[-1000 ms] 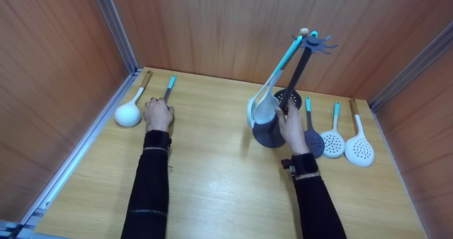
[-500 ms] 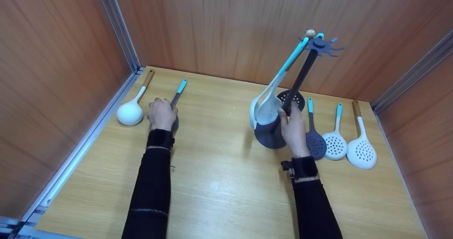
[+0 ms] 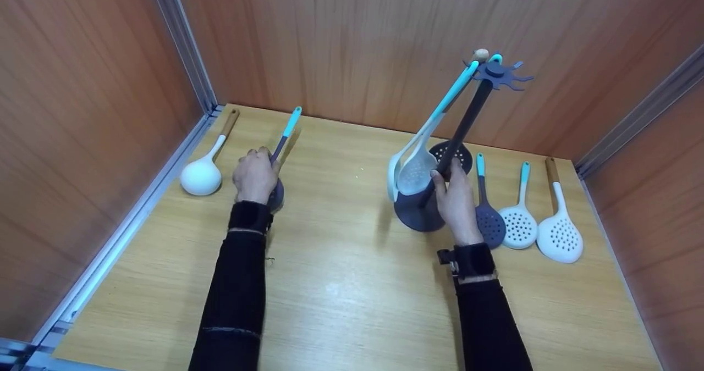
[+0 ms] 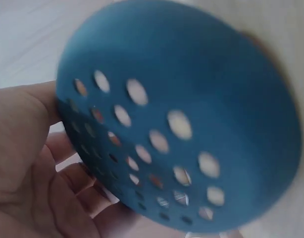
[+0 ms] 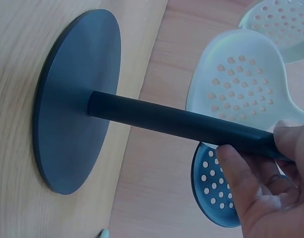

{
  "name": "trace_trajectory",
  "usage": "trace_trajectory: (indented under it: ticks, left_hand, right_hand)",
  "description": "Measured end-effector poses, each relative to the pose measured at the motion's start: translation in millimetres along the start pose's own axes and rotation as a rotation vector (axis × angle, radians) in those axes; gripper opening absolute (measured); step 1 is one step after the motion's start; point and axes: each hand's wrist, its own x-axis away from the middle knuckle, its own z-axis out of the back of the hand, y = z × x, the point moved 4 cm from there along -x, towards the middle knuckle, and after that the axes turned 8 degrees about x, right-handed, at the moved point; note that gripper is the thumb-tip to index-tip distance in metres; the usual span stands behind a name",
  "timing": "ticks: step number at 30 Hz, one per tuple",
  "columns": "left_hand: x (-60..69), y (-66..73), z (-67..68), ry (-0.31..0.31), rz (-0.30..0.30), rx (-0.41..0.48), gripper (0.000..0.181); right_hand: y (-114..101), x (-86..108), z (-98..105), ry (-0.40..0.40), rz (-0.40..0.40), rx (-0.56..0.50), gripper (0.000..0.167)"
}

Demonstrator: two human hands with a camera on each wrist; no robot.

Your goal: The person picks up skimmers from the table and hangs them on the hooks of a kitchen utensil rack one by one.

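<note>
My left hand [image 3: 256,176] grips a dark skimmer [image 3: 276,195] with a turquoise handle end, holding it near where the handle meets the head. In the left wrist view the round, perforated head [image 4: 231,99] fills much of the frame, with the thumb and fingers at its side. On the right, my right hand [image 3: 457,206] holds the dark post [image 5: 167,119] of a utensil stand, whose round base [image 5: 77,109] is on the table. Pale perforated utensils [image 3: 416,172] with turquoise handles hang from the stand's pronged top [image 3: 495,71], beside a dark perforated one [image 3: 466,156].
A white ladle [image 3: 201,177] with a wooden handle lies at the left. Right of the stand lie a dark skimmer [image 3: 491,227], a white skimmer [image 3: 518,228] with a turquoise handle and a white skimmer [image 3: 560,238] with a wooden handle. Wooden panels [image 3: 341,46] enclose the table.
The skimmer in my left hand has turned, its handle end shifting right and its head coming into view beside the hand. My right hand keeps its hold on the stand.
</note>
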Motion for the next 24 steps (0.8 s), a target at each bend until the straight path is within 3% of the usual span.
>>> trace_trajectory:
  ticks: [7, 15, 24]
  left_hand:
    - [0.1, 14.1, 6.5, 0.076, -0.053, 0.14, 0.041]
    - [3.7, 40.0, 17.4, 0.168, -0.117, 0.277, 0.031]
    - [15.0, 66.7, 24.8, 0.152, -0.191, 0.458, 0.029]
  right_hand:
    - [-2, 1.7, 2, 0.013, 0.026, 0.019, 0.035]
    - [-2, -0.7, 2, -0.022, -0.012, 0.031, 0.038]
    - [-1, -0.7, 1, -0.047, -0.037, 0.024, 0.044]
